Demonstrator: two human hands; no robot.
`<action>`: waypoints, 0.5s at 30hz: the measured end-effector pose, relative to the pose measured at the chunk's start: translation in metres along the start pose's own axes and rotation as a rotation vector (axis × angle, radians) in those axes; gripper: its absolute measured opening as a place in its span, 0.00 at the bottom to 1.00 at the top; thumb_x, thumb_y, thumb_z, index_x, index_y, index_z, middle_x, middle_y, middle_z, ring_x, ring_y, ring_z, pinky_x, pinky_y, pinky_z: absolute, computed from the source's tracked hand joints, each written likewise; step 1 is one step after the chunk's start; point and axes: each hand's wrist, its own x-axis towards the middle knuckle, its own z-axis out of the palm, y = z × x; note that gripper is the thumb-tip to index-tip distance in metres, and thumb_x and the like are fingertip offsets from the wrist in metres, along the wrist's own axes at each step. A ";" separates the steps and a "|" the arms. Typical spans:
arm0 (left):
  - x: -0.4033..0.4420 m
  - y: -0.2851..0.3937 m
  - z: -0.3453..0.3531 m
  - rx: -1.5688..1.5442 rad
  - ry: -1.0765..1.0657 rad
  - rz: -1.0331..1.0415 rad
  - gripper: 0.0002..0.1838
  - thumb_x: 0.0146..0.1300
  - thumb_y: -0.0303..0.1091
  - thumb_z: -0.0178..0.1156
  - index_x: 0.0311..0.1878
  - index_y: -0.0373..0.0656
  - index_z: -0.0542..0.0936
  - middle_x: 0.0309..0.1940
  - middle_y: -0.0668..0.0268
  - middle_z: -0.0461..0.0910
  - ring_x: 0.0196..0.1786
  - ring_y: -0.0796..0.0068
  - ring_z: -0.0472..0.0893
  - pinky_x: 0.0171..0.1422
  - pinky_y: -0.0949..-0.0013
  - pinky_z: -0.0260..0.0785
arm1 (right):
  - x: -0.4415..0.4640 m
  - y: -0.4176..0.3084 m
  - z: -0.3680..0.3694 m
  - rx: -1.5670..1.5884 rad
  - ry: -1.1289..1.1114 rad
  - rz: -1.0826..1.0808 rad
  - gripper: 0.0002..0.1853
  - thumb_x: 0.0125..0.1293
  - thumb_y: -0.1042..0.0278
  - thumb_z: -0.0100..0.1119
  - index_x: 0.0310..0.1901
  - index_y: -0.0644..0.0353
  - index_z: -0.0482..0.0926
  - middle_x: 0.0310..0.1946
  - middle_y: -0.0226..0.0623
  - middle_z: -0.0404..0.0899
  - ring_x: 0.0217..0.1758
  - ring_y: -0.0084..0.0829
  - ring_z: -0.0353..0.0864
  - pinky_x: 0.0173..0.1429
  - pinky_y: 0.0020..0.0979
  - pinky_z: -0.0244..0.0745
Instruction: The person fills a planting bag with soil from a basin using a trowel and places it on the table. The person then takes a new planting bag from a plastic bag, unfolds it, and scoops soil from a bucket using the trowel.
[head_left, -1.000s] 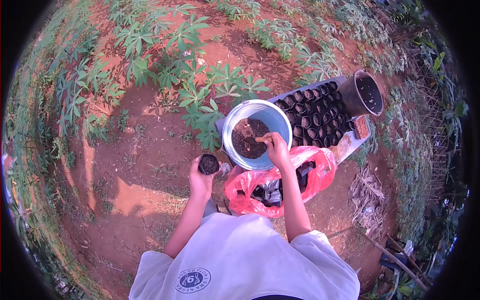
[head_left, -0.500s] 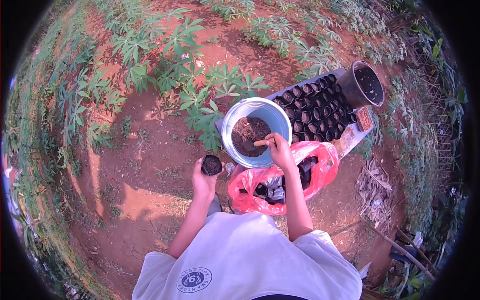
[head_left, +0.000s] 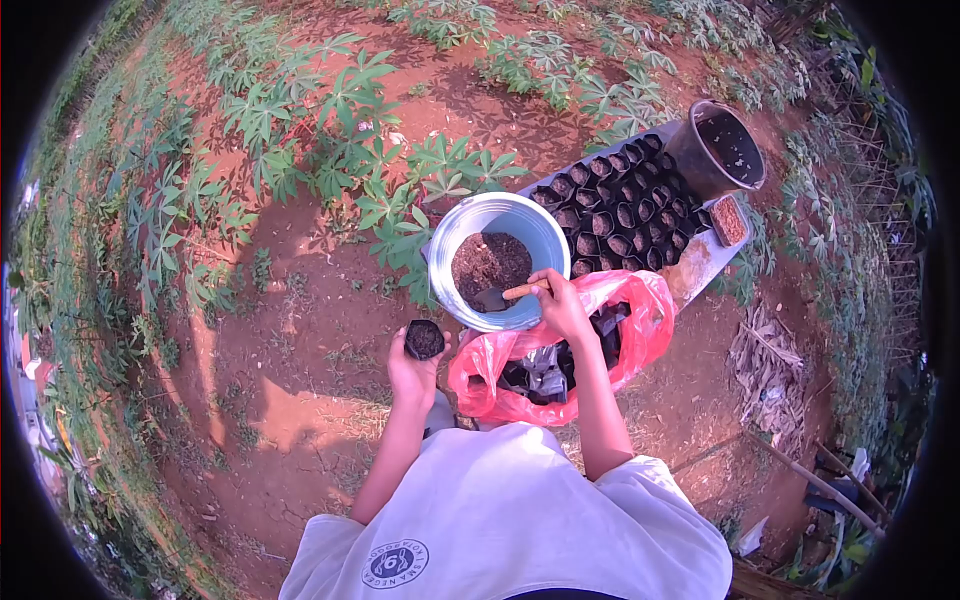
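Note:
My left hand (head_left: 410,372) is wrapped round a small black seedling bag (head_left: 424,340) filled with dark soil, held upright left of the bucket. In my right hand (head_left: 560,303) is the wooden handle of a small trowel (head_left: 523,290). Its metal blade rests at the soil in the light blue bucket (head_left: 549,232). Dark, crumbly soil (head_left: 492,262) lies at the bottom of the bucket. Below my right forearm a red plastic bag (head_left: 486,392) gapes, with black and silvery plastic bags inside.
On a pale board (head_left: 700,270) stand rows of soil-filled black seedling bags (head_left: 620,213). A dark bucket (head_left: 712,150) and a small tray of reddish grains (head_left: 728,221) are at its right end. Leafy plants (head_left: 400,210) grow beyond. Dry leaves (head_left: 768,370) and sticks (head_left: 815,483) lie to the right.
The view has shifted slightly. The trowel's blade now shows more plainly above the soil in the bucket. Both hands keep their holds on the seedling bag and the trowel.

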 end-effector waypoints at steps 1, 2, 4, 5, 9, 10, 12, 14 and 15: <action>-0.002 -0.001 0.001 -0.001 -0.005 0.004 0.21 0.75 0.46 0.42 0.50 0.35 0.74 0.44 0.53 0.82 0.48 0.53 0.84 0.53 0.54 0.79 | -0.001 0.001 -0.002 0.011 -0.010 0.013 0.06 0.68 0.77 0.57 0.45 0.65 0.76 0.33 0.42 0.80 0.37 0.35 0.80 0.44 0.34 0.73; -0.004 -0.003 0.002 -0.006 -0.010 0.010 0.21 0.75 0.46 0.42 0.50 0.35 0.75 0.44 0.53 0.82 0.48 0.53 0.84 0.53 0.54 0.79 | -0.002 0.001 -0.004 0.020 -0.023 0.023 0.06 0.68 0.77 0.57 0.45 0.65 0.76 0.32 0.41 0.79 0.36 0.33 0.79 0.44 0.33 0.73; -0.006 -0.006 0.003 -0.005 -0.010 0.014 0.21 0.75 0.46 0.42 0.50 0.35 0.75 0.44 0.53 0.82 0.48 0.53 0.84 0.53 0.54 0.79 | -0.004 0.001 -0.008 0.047 -0.026 0.037 0.06 0.68 0.77 0.57 0.45 0.65 0.76 0.32 0.40 0.79 0.36 0.31 0.79 0.43 0.32 0.73; -0.007 -0.008 0.002 -0.003 -0.009 0.015 0.22 0.75 0.46 0.42 0.50 0.35 0.75 0.44 0.52 0.82 0.49 0.53 0.84 0.52 0.54 0.79 | -0.005 0.001 -0.010 0.073 -0.028 0.055 0.06 0.68 0.77 0.57 0.45 0.65 0.76 0.32 0.39 0.79 0.36 0.29 0.78 0.43 0.31 0.72; -0.008 -0.011 0.001 -0.014 -0.008 0.013 0.21 0.75 0.45 0.42 0.51 0.35 0.74 0.44 0.53 0.82 0.48 0.53 0.84 0.52 0.55 0.79 | -0.010 0.014 -0.010 0.082 0.000 -0.017 0.05 0.72 0.76 0.55 0.47 0.64 0.76 0.27 0.26 0.72 0.29 0.17 0.67 0.34 0.24 0.66; -0.009 -0.011 0.002 -0.016 0.001 0.011 0.21 0.75 0.45 0.42 0.51 0.35 0.74 0.44 0.52 0.82 0.48 0.53 0.84 0.52 0.55 0.79 | -0.011 0.018 -0.009 0.110 0.009 -0.009 0.05 0.72 0.76 0.55 0.47 0.64 0.76 0.27 0.26 0.72 0.29 0.17 0.67 0.34 0.23 0.66; -0.009 -0.010 0.003 -0.018 0.006 0.008 0.21 0.75 0.45 0.41 0.51 0.35 0.74 0.44 0.52 0.82 0.48 0.53 0.84 0.52 0.55 0.79 | -0.013 0.021 -0.010 0.138 0.021 -0.002 0.05 0.72 0.76 0.55 0.47 0.64 0.76 0.27 0.26 0.72 0.29 0.17 0.67 0.34 0.23 0.66; -0.008 -0.008 0.004 -0.020 0.014 0.002 0.22 0.75 0.45 0.41 0.51 0.35 0.74 0.43 0.52 0.82 0.47 0.52 0.84 0.51 0.56 0.79 | -0.015 0.019 -0.012 0.166 0.015 0.070 0.05 0.72 0.75 0.56 0.47 0.64 0.77 0.28 0.25 0.72 0.29 0.16 0.68 0.34 0.23 0.67; -0.007 -0.008 0.002 -0.019 0.010 0.000 0.22 0.75 0.45 0.41 0.51 0.35 0.74 0.43 0.52 0.82 0.47 0.52 0.84 0.51 0.56 0.79 | -0.017 0.017 -0.013 0.166 0.019 0.070 0.05 0.72 0.75 0.56 0.47 0.64 0.77 0.28 0.25 0.72 0.29 0.16 0.68 0.34 0.23 0.67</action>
